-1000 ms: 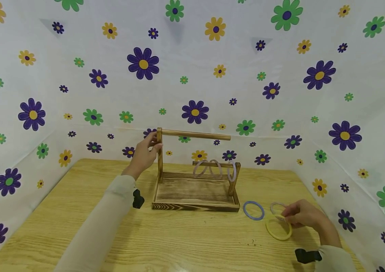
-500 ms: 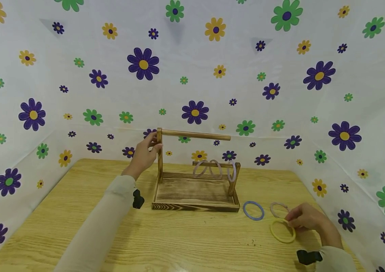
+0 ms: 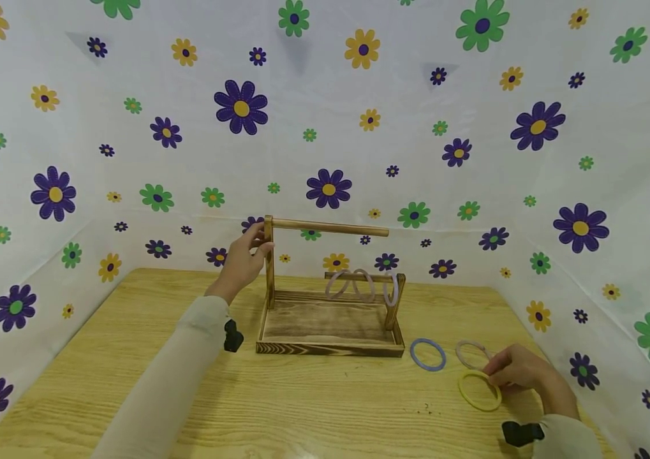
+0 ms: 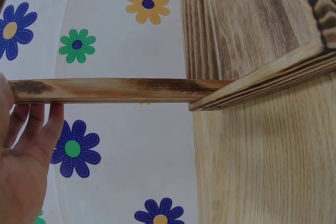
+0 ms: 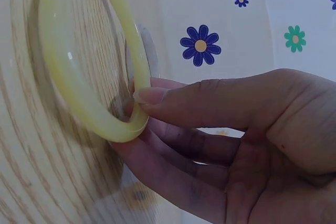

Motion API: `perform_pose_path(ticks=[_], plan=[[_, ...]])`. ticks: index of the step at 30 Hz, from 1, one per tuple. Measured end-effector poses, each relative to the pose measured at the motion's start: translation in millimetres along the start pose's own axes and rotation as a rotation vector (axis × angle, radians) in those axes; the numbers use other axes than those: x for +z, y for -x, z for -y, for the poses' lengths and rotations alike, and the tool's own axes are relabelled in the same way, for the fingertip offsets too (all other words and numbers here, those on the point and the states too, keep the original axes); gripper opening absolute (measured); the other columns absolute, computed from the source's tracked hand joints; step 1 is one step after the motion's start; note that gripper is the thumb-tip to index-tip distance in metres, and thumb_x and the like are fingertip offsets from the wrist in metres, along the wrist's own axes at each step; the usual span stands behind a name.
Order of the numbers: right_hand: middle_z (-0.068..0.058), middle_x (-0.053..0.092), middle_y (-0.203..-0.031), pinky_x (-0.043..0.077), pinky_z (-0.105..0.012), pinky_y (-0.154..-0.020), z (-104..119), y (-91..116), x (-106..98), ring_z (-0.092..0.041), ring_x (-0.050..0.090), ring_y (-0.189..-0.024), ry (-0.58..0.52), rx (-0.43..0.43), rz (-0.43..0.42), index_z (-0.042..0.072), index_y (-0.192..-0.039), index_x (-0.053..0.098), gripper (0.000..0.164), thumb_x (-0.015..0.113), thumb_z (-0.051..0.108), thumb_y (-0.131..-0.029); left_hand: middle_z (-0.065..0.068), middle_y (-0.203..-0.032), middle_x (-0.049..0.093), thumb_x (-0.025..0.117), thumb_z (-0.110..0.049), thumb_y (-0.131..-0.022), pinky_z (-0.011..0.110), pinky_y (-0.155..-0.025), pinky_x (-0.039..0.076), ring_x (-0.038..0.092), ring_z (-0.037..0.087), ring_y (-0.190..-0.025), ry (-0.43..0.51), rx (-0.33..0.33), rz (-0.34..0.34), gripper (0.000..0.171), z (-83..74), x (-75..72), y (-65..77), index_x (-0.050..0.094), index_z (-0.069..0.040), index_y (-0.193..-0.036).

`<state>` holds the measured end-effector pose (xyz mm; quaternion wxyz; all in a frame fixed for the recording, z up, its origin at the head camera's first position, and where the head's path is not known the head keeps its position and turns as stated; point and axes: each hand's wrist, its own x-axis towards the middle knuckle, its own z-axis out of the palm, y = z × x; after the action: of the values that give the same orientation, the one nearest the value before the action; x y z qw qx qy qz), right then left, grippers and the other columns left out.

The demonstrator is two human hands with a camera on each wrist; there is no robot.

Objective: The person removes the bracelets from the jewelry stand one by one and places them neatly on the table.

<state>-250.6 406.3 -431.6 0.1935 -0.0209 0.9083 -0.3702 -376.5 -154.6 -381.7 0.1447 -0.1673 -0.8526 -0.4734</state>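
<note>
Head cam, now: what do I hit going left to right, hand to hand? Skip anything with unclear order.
Left hand → tall wooden post → three hung pale rings → blue ring → yellow ring → right hand.

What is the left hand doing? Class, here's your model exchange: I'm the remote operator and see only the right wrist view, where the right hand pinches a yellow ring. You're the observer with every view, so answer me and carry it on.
Observer: The left hand grips the tall upright post of a wooden rack.
Operator: Does the rack already carry any rings?
Observer: Yes, three pale rings hang on its lower bar.
Operator: I see only a bit of the blue ring. Where is it relative to the rack?
Observer: It lies on the table, just off the rack's front right corner.
</note>
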Motion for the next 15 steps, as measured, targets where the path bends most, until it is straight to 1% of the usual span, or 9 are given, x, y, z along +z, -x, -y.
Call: perform_pose_path(ticks=[5,8,15], plan=[[-0.001,0.074,-0.084,0.062,-0.032,-0.068,1.1,-0.4,0.6,-0.011,0.066,-0.073,0.008,0.039,-0.021,-0.012,-0.1,0.074,0.015,0.073,-0.005,-0.086,0.022,-0.142,0.054,0.051,-0.022,-0.11,0.055,-0.109,0.052,0.054,0.042,-0.139,-0.002,0.008,-0.003,0.056,0.4,-0.5,-1.1,0.033,-0.006,-0.161],[0.0,0.073,-0.082,0.062,-0.032,-0.067,0.8,-1.2,1.4,-0.011,0.065,-0.072,0.009,0.057,-0.026,-0.011,-0.099,0.074,0.014,0.073,-0.005,-0.086,0.022,-0.143,0.054,0.051,-0.022,-0.11,0.056,-0.109,0.052,0.054,0.043,-0.139,-0.015,0.004,-0.002,0.057,0.8,-0.7,-1.2,0.032,-0.006,-0.161],[0.001,0.072,-0.081,0.062,-0.031,-0.067,0.3,-2.6,3.6,-0.012,0.063,-0.072,0.017,0.096,-0.031,-0.01,-0.099,0.074,0.014,0.074,-0.004,-0.087,0.021,-0.142,0.055,0.051,-0.023,-0.11,0.055,-0.111,0.051,0.053,0.041,-0.14,-0.023,-0.011,0.004,0.056,1.1,-0.8,-1.3,0.032,-0.008,-0.161]])
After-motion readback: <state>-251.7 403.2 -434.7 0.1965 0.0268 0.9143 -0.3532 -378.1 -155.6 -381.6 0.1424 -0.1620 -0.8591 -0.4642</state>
